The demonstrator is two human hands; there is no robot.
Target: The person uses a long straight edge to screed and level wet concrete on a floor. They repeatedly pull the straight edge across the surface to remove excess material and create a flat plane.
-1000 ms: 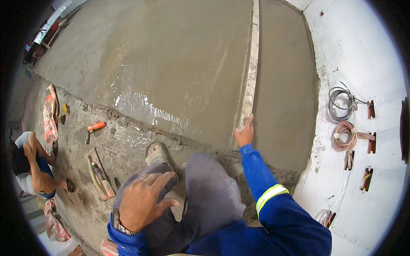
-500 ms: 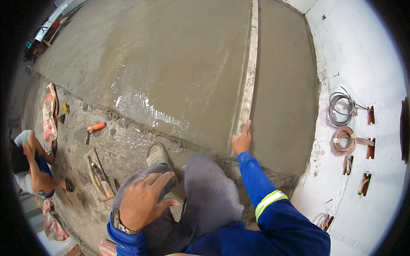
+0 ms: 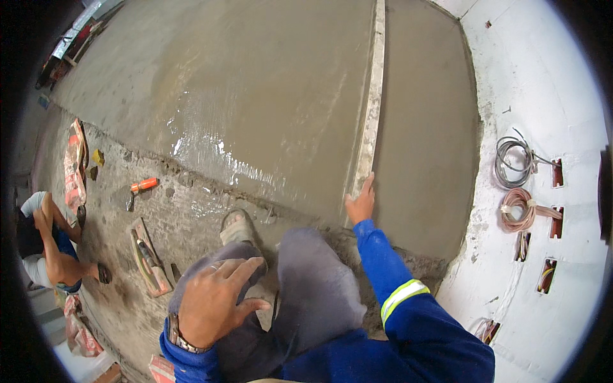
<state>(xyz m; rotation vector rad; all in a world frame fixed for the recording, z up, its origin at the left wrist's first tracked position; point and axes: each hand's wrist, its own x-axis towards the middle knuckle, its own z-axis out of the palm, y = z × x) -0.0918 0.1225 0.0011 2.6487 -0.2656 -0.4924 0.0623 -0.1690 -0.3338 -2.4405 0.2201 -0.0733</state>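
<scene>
A long, narrow, cement-smeared straightedge (image 3: 373, 108) lies across the smooth wet cement floor (image 3: 268, 89), running away from me. My right hand (image 3: 361, 204) grips its near end, thumb on one side and fingers on the other. My left hand (image 3: 217, 299) rests over my left knee, fingers loosely stretched, thumb apart, holding nothing. On the rough strip to my left lies a plastering float (image 3: 150, 258). Farther off on that strip is a trowel (image 3: 142, 186) with an orange handle.
At right a white wall (image 3: 543, 96) carries coiled grey cable (image 3: 512, 163), coiled reddish cable (image 3: 518, 210) and open wall boxes. A person (image 3: 54, 246) crouches at far left, near red-and-white sacks (image 3: 75, 169). A ragged edge separates wet cement from the rough strip.
The view has shifted slightly. My right hand still grips the straightedge's end, and my left hand stays over the knee.
</scene>
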